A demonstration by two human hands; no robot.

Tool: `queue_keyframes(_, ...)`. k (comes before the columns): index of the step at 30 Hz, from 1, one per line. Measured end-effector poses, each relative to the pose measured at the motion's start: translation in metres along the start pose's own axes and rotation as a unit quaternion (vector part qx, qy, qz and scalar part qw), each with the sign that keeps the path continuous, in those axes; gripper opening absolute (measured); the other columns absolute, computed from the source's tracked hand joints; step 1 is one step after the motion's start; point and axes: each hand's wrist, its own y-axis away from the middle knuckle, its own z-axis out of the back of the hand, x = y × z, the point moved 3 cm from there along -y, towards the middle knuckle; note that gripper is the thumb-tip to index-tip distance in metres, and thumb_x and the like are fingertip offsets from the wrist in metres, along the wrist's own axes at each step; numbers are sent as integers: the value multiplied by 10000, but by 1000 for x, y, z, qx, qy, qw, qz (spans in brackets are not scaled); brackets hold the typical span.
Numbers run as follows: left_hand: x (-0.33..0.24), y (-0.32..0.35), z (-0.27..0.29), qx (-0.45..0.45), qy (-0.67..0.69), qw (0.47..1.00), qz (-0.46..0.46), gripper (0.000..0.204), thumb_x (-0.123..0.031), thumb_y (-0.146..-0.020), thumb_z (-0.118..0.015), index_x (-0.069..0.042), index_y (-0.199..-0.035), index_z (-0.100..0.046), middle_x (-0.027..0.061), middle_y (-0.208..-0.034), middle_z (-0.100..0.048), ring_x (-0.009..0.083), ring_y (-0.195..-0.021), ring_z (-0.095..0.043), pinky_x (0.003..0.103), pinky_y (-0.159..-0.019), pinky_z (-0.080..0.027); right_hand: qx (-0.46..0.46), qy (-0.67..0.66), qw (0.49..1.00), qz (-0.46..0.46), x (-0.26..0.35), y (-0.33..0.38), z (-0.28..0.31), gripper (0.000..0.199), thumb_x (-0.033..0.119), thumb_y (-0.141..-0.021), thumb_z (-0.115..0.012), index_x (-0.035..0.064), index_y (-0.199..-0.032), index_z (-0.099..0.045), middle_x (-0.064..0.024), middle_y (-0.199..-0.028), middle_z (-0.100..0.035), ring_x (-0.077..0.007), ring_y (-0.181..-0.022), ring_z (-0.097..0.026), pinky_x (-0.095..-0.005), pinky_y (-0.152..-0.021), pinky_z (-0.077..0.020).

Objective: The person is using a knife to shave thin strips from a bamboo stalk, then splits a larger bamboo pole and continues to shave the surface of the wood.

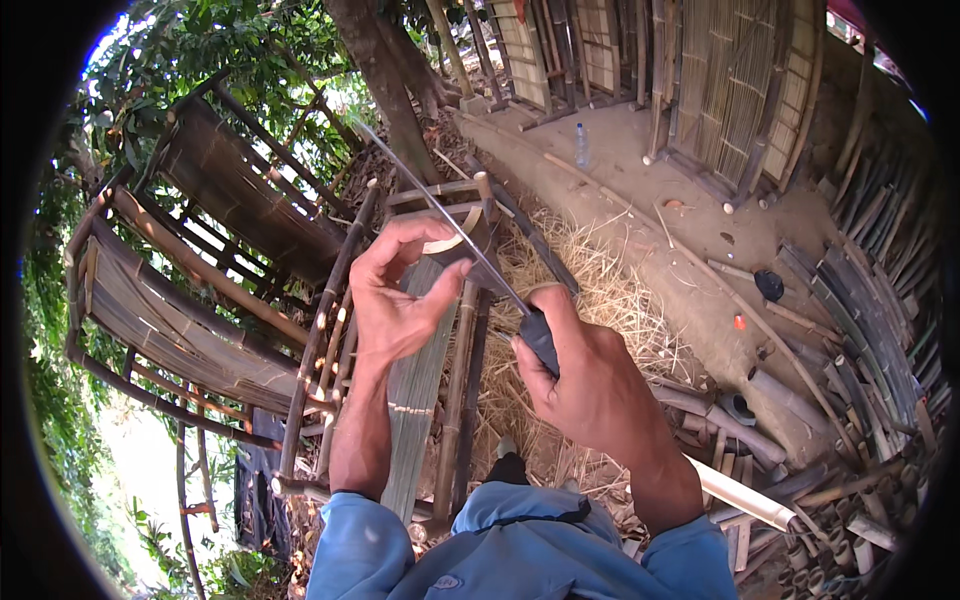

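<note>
My right hand (590,375) is closed round the black handle (540,340) of a long-bladed knife. Its narrow blade (410,178), seen nearly edge-on, slants up and away to the left. My left hand (400,290) is raised beside the blade with fingers curved and the thumb apart. Its index fingertip and thumb tip come close to the blade; whether they touch it I cannot tell. A pale curved strip (462,238) shows just behind the blade. Below my left hand runs a long woven bamboo panel (420,400) on a bamboo frame.
Bamboo benches (190,320) stand at the left beside leafy trees. Straw-like shavings (590,280) cover the ground ahead of me. Bamboo panels (735,90) lean at the back right, near a plastic bottle (582,145). Cut bamboo pieces (860,310) lie piled at the right.
</note>
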Motion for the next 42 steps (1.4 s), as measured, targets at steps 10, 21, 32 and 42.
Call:
queue_keyframes(10,-159,-166,32,69,-266,912,-306,414,-352,-1017,-569,16,-952,-748,109,-871,-706,173,-815,-637,324,-750,-481,6,25,998,-60,5,-26,15,310,159,-936,-653,60,-1156,-458,-252,-774,-651,-478,-738,-666,-526,-638,-498)
queue_keyframes(21,272,40,-7,249,-86,909,324,584,-548,-997,-451,-42,-1131,-710,138,-1150,-697,271,-1083,-638,451,-973,-482,-75,212,974,-36,-120,25,-127,437,257,-937,-599,-27,-1255,-505,-280,-1046,-684,-406,-898,-700,-496,-779,-538)
queue_keyframes(32,50,-58,-26,125,130,983,44,287,-225,-938,-718,-37,-1154,-695,95,-1147,-677,186,-1004,-662,329,-848,-565,86,-339,888,-300,-219,-34,-160,434,198,-922,-674,8,-1266,-488,-128,-797,-651,-223,-598,-631,-376,-580,-518)
queue_keyframes(42,-16,-176,65,-112,-126,974,-150,308,-319,-928,-720,-19,-996,-722,26,-762,-675,109,-626,-584,297,-611,-498,22,-11,995,-97,-98,-98,-95,413,255,-930,-684,1,-1225,-547,-172,-947,-652,-236,-840,-642,-387,-752,-531)
